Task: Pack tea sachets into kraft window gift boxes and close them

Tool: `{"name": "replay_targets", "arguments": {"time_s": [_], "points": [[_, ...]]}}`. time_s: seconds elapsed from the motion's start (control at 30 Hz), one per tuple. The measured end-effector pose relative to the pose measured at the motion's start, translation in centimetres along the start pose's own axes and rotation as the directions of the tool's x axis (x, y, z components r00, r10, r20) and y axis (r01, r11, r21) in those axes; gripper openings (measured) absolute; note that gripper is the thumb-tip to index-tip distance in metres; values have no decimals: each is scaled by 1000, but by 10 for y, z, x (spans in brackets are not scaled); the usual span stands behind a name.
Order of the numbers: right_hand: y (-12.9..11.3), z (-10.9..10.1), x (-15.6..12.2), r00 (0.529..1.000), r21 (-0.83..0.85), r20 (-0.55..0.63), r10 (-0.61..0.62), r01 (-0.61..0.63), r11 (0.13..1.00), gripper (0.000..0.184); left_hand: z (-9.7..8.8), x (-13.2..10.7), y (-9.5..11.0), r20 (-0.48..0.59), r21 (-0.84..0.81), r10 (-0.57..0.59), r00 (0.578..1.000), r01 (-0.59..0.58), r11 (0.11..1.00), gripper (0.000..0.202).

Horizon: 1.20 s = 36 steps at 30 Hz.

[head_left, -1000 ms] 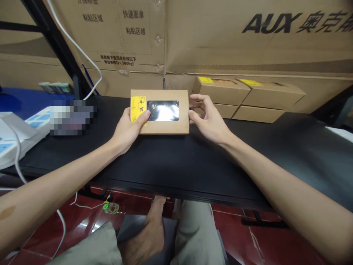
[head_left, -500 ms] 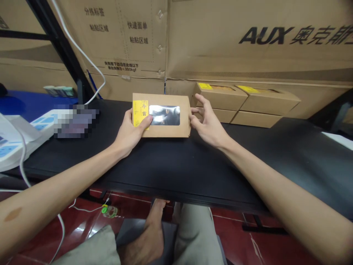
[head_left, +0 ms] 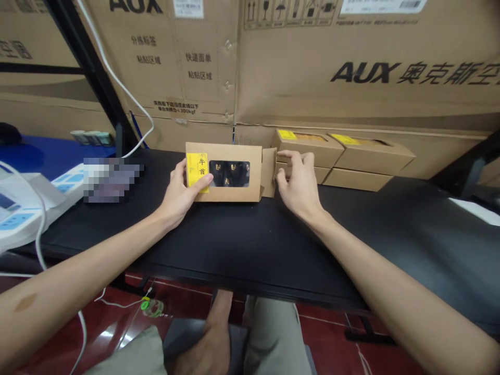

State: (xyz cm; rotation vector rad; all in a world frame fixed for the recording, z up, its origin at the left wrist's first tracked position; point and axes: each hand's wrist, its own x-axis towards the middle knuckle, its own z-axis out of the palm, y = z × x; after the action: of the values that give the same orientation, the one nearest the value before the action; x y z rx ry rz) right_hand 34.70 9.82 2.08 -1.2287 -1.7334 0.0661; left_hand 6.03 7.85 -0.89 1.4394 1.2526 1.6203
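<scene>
Left hand (head_left: 182, 190) clamped on a kraft-paper box (head_left: 224, 153), thumb (head_left: 201, 182) across its front, right hand (head_left: 299, 182) apart, half-curled at the raised end flap (head_left: 269, 172), grip unclear, both above a black desk (head_left: 351, 245)

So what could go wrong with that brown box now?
The end flap of the kraft box sticks out open, so whatever shows dark through its window might slide out if the box tips. The right hand is also very close to the stacked cartons behind, so its fingers might bump them and knock them out of place.
</scene>
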Motion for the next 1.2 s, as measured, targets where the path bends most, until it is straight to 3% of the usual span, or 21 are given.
{"name": "replay_targets", "arguments": {"time_s": [0.07,0.17,0.33,0.43,0.53,0.73,1.2], "points": [[-12,-5,-2,998,-17,-32,-56,56,998,37,0,0,1,-6,11,-27,1000,27,1000,72],[-33,-5,-9,995,43,45,-89,87,995,30,2,0,2,0,15,-43,999,43,999,71],[-53,6,-20,987,117,142,81,-98,988,36,5,-1,4,31,-22,-53,998,54,998,73],[-49,10,-21,964,227,212,160,-207,952,36,6,-2,6,35,-51,-94,995,96,994,76],[-41,10,-19,964,259,215,159,-213,942,30,6,-2,8,41,-119,-121,992,125,985,72],[-30,8,-13,961,94,226,158,-183,979,24,3,-1,10,94,-212,-131,987,148,966,55],[-21,1,-2,957,5,258,136,-142,990,24,3,0,14,101,-242,-157,982,177,954,63]]}}
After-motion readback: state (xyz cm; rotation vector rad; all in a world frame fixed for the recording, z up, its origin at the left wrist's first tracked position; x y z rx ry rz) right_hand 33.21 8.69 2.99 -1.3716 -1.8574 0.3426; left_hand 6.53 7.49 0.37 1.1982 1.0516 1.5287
